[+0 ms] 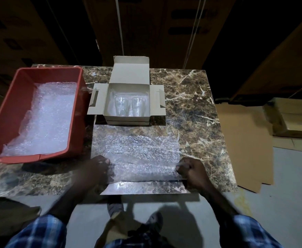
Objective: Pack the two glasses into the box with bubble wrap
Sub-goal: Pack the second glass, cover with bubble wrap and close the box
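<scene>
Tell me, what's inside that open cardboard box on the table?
Two clear glasses lie side by side inside the open box, seemingly on clear wrap. The box floor beneath them is hidden, so anything under them can't be seen.

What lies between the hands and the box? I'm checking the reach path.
Only the bubble wrap sheet, spread on the table before the box, per the head view.

two glasses (pixel 129 106) in open box (pixel 128 120), bubble wrap (pixel 137 151) flat

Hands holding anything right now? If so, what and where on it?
Both hands grip the bubble wrap sheet on the table: left hand at its near left corner, right hand at its near right corner. The near edge looks rolled or folded.
</scene>
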Available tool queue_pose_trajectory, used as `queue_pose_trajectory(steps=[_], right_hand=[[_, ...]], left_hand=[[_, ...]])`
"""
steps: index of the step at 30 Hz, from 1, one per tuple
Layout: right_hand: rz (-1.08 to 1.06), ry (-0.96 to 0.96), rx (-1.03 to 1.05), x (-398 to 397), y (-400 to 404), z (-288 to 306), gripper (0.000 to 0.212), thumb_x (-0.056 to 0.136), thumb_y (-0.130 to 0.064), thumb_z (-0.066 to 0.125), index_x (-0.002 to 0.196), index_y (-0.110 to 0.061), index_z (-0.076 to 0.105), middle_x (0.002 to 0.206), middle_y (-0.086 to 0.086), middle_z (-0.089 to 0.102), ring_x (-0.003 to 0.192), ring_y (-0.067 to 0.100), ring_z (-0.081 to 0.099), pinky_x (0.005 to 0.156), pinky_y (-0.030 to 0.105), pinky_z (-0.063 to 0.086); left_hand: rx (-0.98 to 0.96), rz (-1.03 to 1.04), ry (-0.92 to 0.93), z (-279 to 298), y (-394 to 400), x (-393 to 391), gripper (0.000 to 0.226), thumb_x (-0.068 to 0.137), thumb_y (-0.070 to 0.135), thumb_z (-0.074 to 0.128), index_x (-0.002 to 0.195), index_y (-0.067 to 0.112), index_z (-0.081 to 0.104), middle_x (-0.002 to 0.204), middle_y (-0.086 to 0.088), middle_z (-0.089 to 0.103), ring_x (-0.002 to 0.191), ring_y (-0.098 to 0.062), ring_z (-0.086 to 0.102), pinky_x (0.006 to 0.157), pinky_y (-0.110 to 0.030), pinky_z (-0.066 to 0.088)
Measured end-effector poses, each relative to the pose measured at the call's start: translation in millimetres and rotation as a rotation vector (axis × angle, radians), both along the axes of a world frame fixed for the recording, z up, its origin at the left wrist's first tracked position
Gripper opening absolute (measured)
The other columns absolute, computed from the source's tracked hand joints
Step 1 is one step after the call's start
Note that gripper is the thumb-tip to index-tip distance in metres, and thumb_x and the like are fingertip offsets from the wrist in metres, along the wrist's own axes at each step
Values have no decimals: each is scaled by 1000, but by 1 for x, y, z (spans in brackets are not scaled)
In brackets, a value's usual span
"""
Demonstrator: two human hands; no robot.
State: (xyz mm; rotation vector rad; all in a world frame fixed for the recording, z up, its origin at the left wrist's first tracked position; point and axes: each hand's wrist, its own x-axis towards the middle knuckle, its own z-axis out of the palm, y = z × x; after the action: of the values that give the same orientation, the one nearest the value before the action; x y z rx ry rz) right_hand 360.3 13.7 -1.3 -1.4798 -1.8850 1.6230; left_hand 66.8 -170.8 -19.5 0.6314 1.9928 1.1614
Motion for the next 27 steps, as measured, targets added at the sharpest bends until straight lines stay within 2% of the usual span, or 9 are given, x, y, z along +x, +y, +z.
queue_pose_trajectory(steps=[2, 5, 7, 9, 10, 13, 15, 21, 27], right_hand=[[-104, 63, -132, -15, 3, 4, 16, 92, 7, 60, 77, 3, 58, 59, 11, 50, 37, 9, 51, 40, 19, 44], [-199, 68, -82, -33, 12, -7, 10, 96, -2, 61, 86, -3, 65, 82, 15, 62, 60, 21, 63, 57, 31, 60], [-198, 3, 44, -42, 18, -15, 10, 98, -7, 60, 90, -4, 66, 81, 9, 63, 62, 18, 58, 59, 20, 57], [-166, -52, 175, -50, 26, -16, 7, 98, -8, 61, 95, -5, 67, 83, 4, 64, 69, 11, 57, 59, 3, 43], [-149, -82, 216, -53, 30, -19, 7, 97, -11, 62, 97, -7, 67, 84, 2, 65, 71, 8, 57, 59, 2, 39], [-120, -163, 183, -58, 39, -27, 4, 97, -15, 61, 94, -12, 60, 74, -1, 65, 55, 0, 57, 55, 19, 42], [-101, -215, 197, -60, 41, -28, 9, 97, -16, 60, 91, -13, 56, 65, -1, 62, 49, 4, 56, 53, 25, 39], [-68, -346, 309, -59, 30, -31, 22, 92, -20, 63, 76, -18, 48, 61, 2, 56, 59, 28, 56, 56, 34, 41], [19, -423, 423, -56, 18, -33, 15, 100, -28, 52, 91, -17, 46, 67, 11, 58, 66, 35, 57, 56, 35, 28]], left_hand=[[13, 1, 51, 5, 12, 0, 19, 99, 10, 57, 80, 5, 60, 54, -1, 59, 48, -8, 56, 46, -20, 46], [9, -9, 250, -1, 27, -11, 26, 100, 18, 56, 75, 17, 55, 52, 4, 59, 45, -1, 53, 51, -26, 44], [-28, -28, 361, -9, 35, -21, 28, 102, 24, 55, 74, 23, 51, 52, 1, 55, 48, -8, 52, 55, -34, 45], [-64, -11, 458, -14, 41, -24, 26, 102, 27, 53, 77, 25, 49, 54, -1, 55, 53, -19, 56, 59, -38, 44], [-73, -3, 495, -16, 43, -25, 23, 103, 26, 52, 80, 24, 50, 55, -2, 57, 56, -26, 59, 59, -37, 44], [-62, -13, 592, -21, 48, -26, 15, 103, 26, 51, 90, 19, 53, 63, -14, 63, 64, -39, 64, 58, -42, 48], [-88, -50, 658, -26, 49, -29, 13, 103, 27, 51, 94, 17, 53, 65, -17, 63, 64, -43, 63, 54, -42, 47], [-108, -157, 819, -31, 50, -28, 13, 103, 28, 49, 98, 16, 50, 57, -13, 60, 53, -40, 60, 47, -34, 36], [-182, -162, 810, -35, 51, -31, 13, 104, 31, 46, 103, 18, 45, 55, -14, 59, 49, -40, 59, 47, -30, 30]])
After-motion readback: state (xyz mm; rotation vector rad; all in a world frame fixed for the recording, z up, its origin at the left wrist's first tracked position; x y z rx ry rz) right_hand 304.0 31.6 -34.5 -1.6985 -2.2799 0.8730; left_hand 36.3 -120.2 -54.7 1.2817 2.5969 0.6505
